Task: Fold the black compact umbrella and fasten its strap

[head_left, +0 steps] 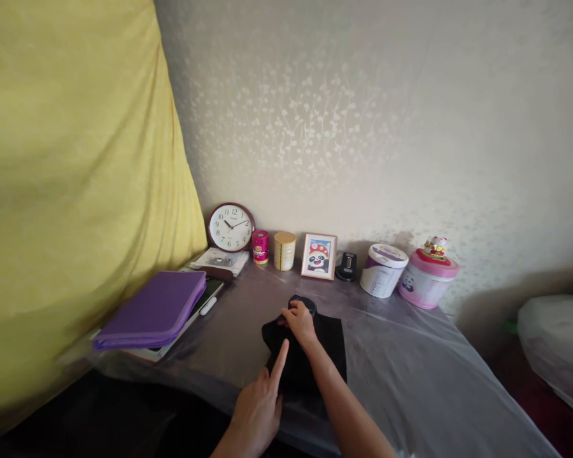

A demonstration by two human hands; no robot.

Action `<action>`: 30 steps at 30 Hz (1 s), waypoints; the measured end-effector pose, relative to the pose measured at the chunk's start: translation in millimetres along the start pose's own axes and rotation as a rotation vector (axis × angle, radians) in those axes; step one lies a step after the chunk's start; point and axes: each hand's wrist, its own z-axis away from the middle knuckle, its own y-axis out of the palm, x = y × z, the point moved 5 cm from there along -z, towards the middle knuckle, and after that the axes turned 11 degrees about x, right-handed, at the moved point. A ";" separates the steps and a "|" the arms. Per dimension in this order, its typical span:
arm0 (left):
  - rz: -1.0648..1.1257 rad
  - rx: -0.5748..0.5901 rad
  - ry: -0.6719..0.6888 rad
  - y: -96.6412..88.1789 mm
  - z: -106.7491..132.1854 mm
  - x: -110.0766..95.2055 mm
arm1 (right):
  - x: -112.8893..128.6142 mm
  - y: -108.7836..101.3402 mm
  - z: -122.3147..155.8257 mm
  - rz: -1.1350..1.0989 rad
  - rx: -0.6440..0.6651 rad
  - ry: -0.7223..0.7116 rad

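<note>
A black cloth item (332, 343) lies in a loose heap near the front of the table; its exact kind is not clear. My right hand (300, 321) reaches over it, with the fingers bent and closed on the bunched cloth at its far end. Lower and to the left is my left hand (260, 401), its index finger stretched out along the cloth's left side. The other fingers of that hand are curled and partly hidden, and nothing shows in them.
A purple zip folder (153, 308) rests on flat items at left, beside a white marker (209, 306). Along the wall stand a clock (232, 227), a pink tin (260, 247), a yellow-lidded jar (284, 250), a panda picture frame (319, 256), a black device (347, 266) and two tubs (382, 272).
</note>
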 end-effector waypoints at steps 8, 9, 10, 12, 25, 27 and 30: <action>-0.075 0.030 0.004 3.8 -5.5 -0.2 | 15.9 7.4 6.4 0.082 0.104 -0.045; -0.071 0.022 -0.003 5.1 -5.2 0.2 | 21.7 6.9 13.2 0.079 0.139 -0.103; -0.062 0.014 -0.006 6.3 -5.0 0.5 | 28.3 5.3 22.0 0.084 0.170 -0.178; -0.031 -0.004 -0.001 7.7 -4.4 0.5 | 41.0 -1.5 44.2 0.139 0.196 -0.345; 0.009 0.007 -0.076 11.5 -4.8 1.6 | 27.9 -11.6 59.0 0.650 0.271 -0.638; 0.018 0.017 -0.091 12.1 -5.2 2.3 | 25.9 -12.6 43.9 0.695 0.253 -0.626; 0.029 0.032 -0.101 11.6 -5.6 2.4 | 22.8 -16.3 22.2 0.760 0.235 -0.603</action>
